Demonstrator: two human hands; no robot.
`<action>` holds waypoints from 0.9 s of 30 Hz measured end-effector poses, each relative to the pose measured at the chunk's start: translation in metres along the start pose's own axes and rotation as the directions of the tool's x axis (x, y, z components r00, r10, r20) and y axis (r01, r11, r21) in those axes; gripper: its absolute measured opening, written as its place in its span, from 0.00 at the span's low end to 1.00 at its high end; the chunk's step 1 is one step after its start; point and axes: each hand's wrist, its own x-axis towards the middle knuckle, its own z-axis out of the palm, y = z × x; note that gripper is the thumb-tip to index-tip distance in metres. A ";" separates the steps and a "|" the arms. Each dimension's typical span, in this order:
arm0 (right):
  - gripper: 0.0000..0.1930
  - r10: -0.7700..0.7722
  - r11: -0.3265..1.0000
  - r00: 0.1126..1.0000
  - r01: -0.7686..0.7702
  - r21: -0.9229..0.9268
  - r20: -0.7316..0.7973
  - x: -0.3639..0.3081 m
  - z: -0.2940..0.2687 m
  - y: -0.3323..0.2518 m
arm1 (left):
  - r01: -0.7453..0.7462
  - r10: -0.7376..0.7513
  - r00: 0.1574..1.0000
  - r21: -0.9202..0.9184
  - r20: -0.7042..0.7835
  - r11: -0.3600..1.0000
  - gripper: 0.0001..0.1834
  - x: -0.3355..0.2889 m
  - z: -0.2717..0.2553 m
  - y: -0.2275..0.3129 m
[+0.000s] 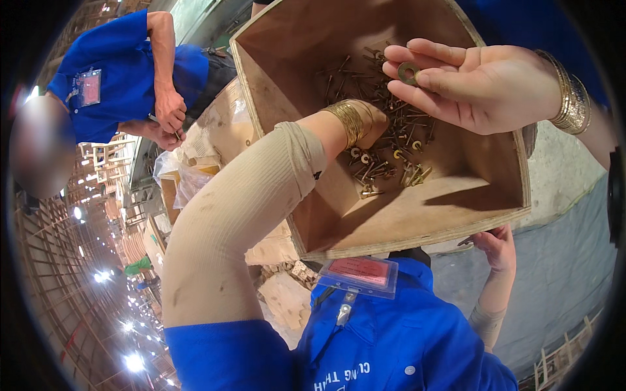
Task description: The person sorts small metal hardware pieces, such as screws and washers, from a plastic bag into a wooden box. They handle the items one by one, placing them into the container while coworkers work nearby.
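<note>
My left hand [373, 122], with gold bangles and a beige sleeve, reaches down into a large plywood box [417, 234]. It is at a pile of screws [414, 120]; its fingertips are hidden. A few ring-shaped washers [364, 158] lie among the screws. Below the box's near right corner is my right hand [499, 246], fingers bent, with a small dark thing at its fingertips that I cannot make out. Over the box, another person's hand [486, 88], wearing bangles, pinches a flat metal washer [409, 73] with the palm turned up.
At the upper left a person in a blue shirt [114, 65] stands with both hands together around a small thin object. Plastic wrapping [190, 186] and cardboard lie left of the box. A grey sheet [554, 260] spreads at the right. Wooden frames [107, 159] stand farther off.
</note>
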 end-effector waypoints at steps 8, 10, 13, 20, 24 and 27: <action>0.04 0.039 0.999 0.998 -0.039 -0.011 -0.057 0.001 -0.006 0.004 | -0.022 0.018 0.973 -0.015 -0.231 1.000 0.12 0.019 0.017 -0.009; 0.04 0.038 0.999 0.996 -0.038 -0.006 -0.075 0.002 -0.008 0.007 | 0.040 -0.080 0.908 -0.107 -0.411 0.994 0.13 0.022 0.019 -0.009; 0.03 0.043 0.999 0.994 -0.042 0.010 -0.100 0.004 -0.012 0.012 | 0.121 -0.156 0.954 -0.149 -0.255 0.982 0.14 0.013 0.013 0.006; 0.02 0.013 0.996 0.990 -0.001 0.090 -0.137 0.005 -0.028 0.028 | -0.014 -0.002 0.980 -0.077 -0.200 0.997 0.07 0.002 0.025 0.022; 0.02 -0.010 0.990 0.987 0.032 0.134 -0.163 0.003 -0.035 0.036 | -0.033 0.031 0.973 -0.007 -0.227 0.999 0.06 0.003 0.031 0.026; 0.02 -0.014 0.987 0.985 0.042 0.157 -0.175 -0.001 -0.042 0.037 | -0.062 0.071 0.977 0.051 -0.199 0.997 0.05 0.005 0.030 0.029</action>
